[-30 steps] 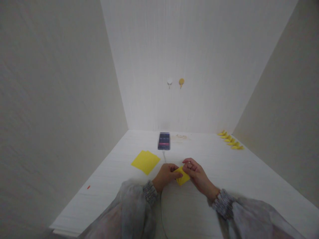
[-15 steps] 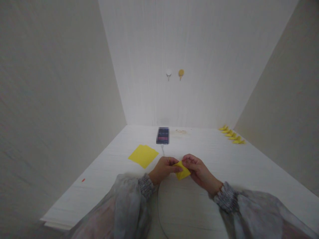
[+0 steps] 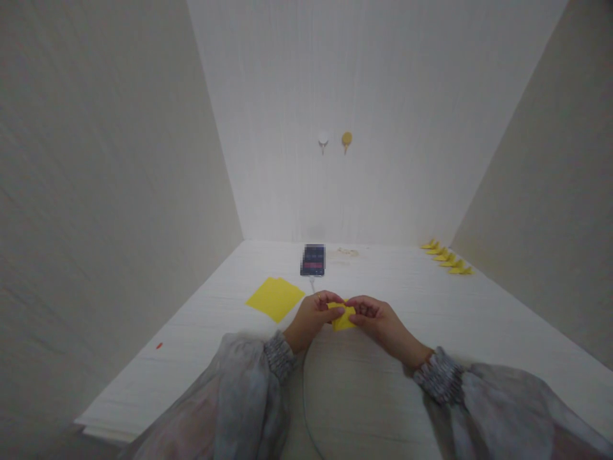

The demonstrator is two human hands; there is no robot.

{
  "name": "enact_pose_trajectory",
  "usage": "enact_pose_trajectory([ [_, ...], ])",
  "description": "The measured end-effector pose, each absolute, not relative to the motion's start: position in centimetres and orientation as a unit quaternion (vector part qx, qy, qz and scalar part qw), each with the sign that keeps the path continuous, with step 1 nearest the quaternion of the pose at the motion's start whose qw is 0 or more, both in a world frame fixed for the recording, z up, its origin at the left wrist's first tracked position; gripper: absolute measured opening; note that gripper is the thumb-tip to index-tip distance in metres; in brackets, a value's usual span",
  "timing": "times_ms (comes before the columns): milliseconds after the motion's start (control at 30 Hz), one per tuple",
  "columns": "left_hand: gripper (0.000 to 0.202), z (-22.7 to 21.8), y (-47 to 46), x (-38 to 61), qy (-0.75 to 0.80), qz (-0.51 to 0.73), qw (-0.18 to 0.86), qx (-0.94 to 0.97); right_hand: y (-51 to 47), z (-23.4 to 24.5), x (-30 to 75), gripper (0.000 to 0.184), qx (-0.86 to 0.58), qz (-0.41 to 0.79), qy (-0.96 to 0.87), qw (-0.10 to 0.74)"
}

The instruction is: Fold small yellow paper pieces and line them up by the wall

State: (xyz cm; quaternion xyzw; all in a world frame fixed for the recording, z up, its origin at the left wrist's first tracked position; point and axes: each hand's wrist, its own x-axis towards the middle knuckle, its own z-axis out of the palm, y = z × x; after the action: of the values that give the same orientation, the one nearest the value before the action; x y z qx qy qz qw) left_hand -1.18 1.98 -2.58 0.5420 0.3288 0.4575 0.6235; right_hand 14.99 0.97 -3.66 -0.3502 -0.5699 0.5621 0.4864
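A small piece of folded yellow paper (image 3: 343,321) is held between both hands, a little above the white table. My left hand (image 3: 313,317) pinches its left side, thumb in front and fingers behind. On the right side, my right hand (image 3: 380,322) grips the paper between thumb and index finger, with the other fingers curled. The fingertips of the two hands nearly meet at the paper's top edge, and they hide part of its folds. A stack of square yellow paper (image 3: 274,299) lies just left of my left hand.
A phone (image 3: 313,260) with a white cable (image 3: 304,390) lies at the back middle. Several folded yellow paper pieces (image 3: 447,259) form a row at the back right. Two hooks, one white (image 3: 323,139) and one yellow (image 3: 347,139), are on the back wall. A red scrap (image 3: 159,345) is at left.
Both hands have shifted slightly up and come closer together. The right thumb now presses the front of the folded paper, which is turned and covered more by the fingers.
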Motion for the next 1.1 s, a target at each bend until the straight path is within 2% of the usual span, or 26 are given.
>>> enact_pose_trajectory([
  [267,0.034,-3.2,2.3,-1.3,0.326,0.411,0.654,0.546,1.3,-3.9,15.5,0.024,-0.353,0.556,-0.587,0.471],
  [600,0.036,-3.1,2.1,-1.3,0.363,0.41,0.627,0.554,1.0,-3.3,15.4,0.018,-0.37,0.548,-0.605,0.443],
  [900,0.018,-2.4,1.8,-1.3,0.336,0.416,0.673,0.511,0.2,-2.5,15.4,0.018,-0.358,0.537,-0.633,0.428],
  [1100,0.021,-1.9,1.5,-1.4,0.328,0.424,0.696,0.478,0.7,-3.0,15.6,0.02,-0.362,0.539,-0.633,0.422],
])
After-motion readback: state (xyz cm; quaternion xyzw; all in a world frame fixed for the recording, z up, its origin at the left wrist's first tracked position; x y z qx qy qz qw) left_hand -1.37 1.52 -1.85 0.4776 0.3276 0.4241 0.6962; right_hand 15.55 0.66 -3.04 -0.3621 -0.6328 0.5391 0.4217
